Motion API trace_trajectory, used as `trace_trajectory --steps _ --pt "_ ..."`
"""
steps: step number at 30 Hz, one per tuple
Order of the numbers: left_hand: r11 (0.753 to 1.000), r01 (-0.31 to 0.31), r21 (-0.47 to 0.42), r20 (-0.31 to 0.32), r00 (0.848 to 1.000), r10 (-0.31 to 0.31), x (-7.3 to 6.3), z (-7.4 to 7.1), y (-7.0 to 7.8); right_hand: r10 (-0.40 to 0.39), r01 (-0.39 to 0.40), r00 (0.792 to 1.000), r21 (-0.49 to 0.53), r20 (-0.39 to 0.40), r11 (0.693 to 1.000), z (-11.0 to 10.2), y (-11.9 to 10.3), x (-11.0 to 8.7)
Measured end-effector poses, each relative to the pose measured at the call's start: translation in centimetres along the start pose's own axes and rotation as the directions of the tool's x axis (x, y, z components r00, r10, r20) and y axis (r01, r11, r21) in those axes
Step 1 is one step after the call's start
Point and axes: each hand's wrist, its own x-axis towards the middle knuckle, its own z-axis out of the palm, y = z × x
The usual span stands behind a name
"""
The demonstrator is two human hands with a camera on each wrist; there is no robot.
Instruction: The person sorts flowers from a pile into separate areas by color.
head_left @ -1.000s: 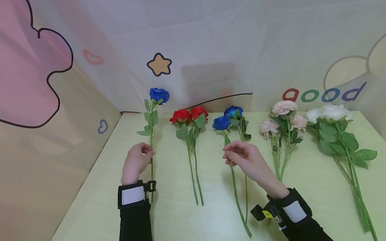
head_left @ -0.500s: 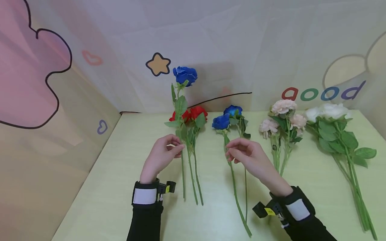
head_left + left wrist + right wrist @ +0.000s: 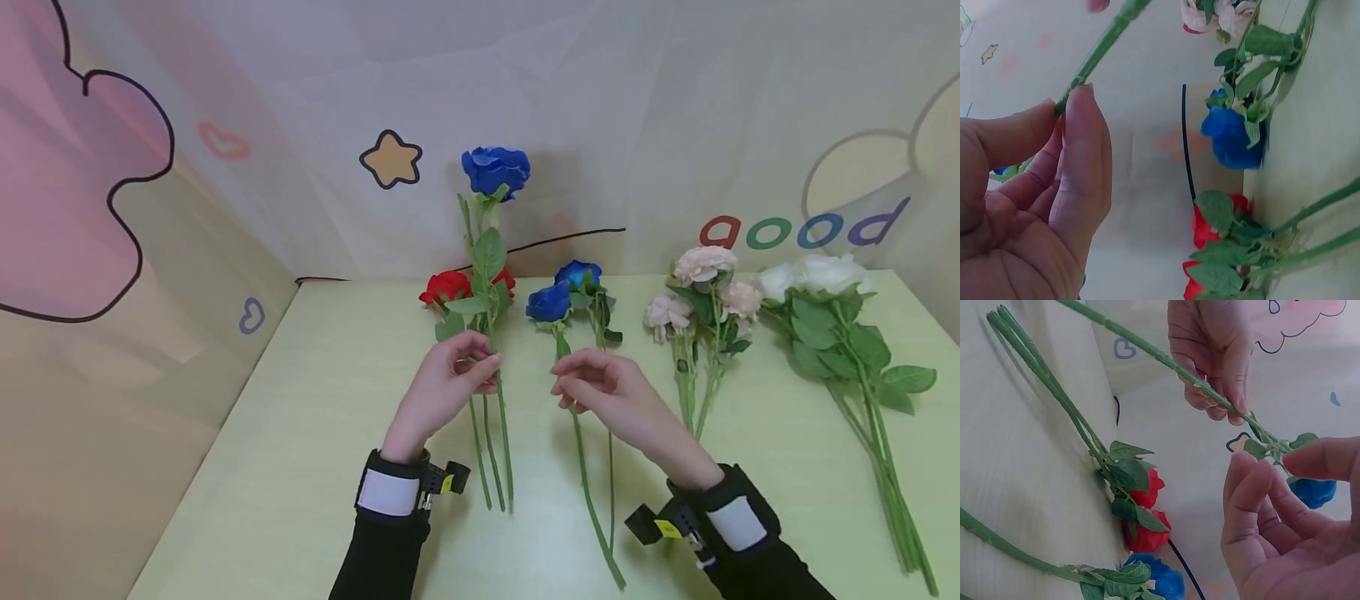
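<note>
My left hand [image 3: 446, 387] pinches the green stem of a blue rose [image 3: 497, 172] between thumb and fingers, holding it upright above the table. In the left wrist view that stem [image 3: 1100, 53] slants up from the fingertips. Behind it lie two red roses [image 3: 446, 287], partly covered by the held rose and its leaves. My right hand [image 3: 618, 400] hovers over the stems of two blue roses [image 3: 550, 302] on the table. In the right wrist view, a gap shows between the thumb and the loosely bent fingers [image 3: 1241, 512], with nothing gripped.
Pale pink flowers [image 3: 705, 267] lie right of the blue roses. White roses [image 3: 828, 277] with long stems lie at the far right. A printed cloth [image 3: 300, 167] hangs behind the pale table [image 3: 277, 467].
My left hand has carried the blue rose rightward from the left side, and its bloom now stands higher, in front of the red roses. My right hand has stayed nearly still.
</note>
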Motion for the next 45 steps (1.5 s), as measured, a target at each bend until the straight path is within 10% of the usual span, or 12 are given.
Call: trace_trajectory --steps 13,32,45 --pt "0.999 -0.031 -0.025 0.087 0.996 0.033 0.5 1.6 -0.6 0.002 0.018 0.958 -0.065 0.287 0.998 1.0 0.7 0.2" --pt "0.994 -0.095 0.062 0.177 0.981 0.083 0.2 2.6 -0.3 -0.012 0.034 0.954 -0.067 0.301 0.997 1.7 0.6 -0.1" --pt "0.975 -0.116 0.19 0.049 0.993 0.108 0.1 0.8 -0.6 0.145 -0.126 0.949 -0.085 0.28 0.988 -1.8 -0.9 -0.9"
